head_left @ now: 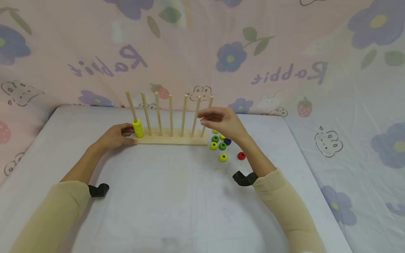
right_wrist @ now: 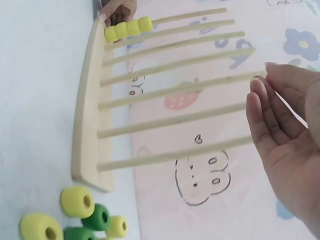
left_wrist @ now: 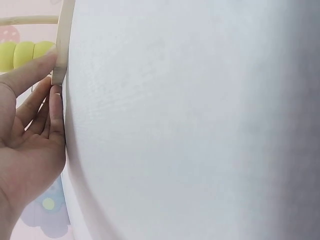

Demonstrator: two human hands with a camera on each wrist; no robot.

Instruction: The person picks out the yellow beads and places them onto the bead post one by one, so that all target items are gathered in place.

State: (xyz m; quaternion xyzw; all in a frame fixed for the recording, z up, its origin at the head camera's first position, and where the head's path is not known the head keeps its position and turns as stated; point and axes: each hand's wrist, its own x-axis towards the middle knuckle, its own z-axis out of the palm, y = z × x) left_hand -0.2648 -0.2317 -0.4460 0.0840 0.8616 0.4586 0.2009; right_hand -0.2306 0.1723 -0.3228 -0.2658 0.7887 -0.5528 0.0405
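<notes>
A pale wooden peg rack (head_left: pixel 171 141) with several upright rods stands at the back of the table. Its leftmost rod carries a stack of several yellow beads (head_left: pixel 137 128). My left hand (head_left: pixel 115 136) grips the left end of the base, thumb against one face and fingertips at the end, as the left wrist view shows (left_wrist: pixel 35 125). Above the right end, my right hand (head_left: pixel 226 123) hovers near the upper rods with its fingers loosely bent. In the right wrist view, no bead shows in that hand (right_wrist: pixel 290 120).
Loose beads lie right of the rack: several yellow ones (head_left: pixel 223 157), green beads (head_left: pixel 222 146), a dark blue bead (head_left: pixel 227 141) and a red bead (head_left: pixel 241 155). A patterned curtain (head_left: pixel 190 52) hangs behind the white table (head_left: pixel 164 196).
</notes>
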